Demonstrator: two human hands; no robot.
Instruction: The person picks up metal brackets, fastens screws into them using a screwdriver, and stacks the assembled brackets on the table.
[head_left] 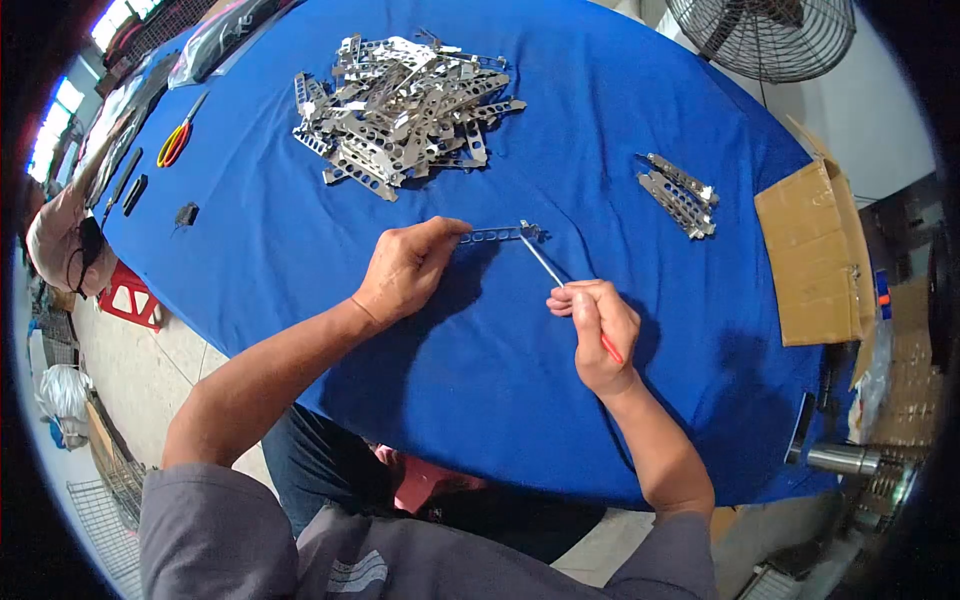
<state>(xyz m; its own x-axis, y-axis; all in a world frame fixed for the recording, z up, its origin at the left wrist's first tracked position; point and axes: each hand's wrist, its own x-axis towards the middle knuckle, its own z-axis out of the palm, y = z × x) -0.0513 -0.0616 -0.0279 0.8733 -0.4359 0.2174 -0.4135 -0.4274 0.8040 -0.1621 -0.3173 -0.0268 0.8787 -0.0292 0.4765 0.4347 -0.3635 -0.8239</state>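
Note:
My left hand (407, 267) pinches the near end of a perforated metal strip (492, 235) just above the blue cloth. The strip points right, and a small bent bracket shape shows at its far end. In my right hand (597, 330) is a slim red-handled tool with a thin metal shaft (541, 260). Its tip meets or lies very close to the bracket end of the strip. Whether the tool is a file or a screwdriver cannot be made out.
A heap of perforated metal strips (405, 115) lies at the back of the blue-covered table (600, 130). Several more strips (680, 195) lie to the right, near a cardboard box (812, 255). Scissors (180, 135) rest at left, near a person (72, 235). A fan (765, 35) stands behind.

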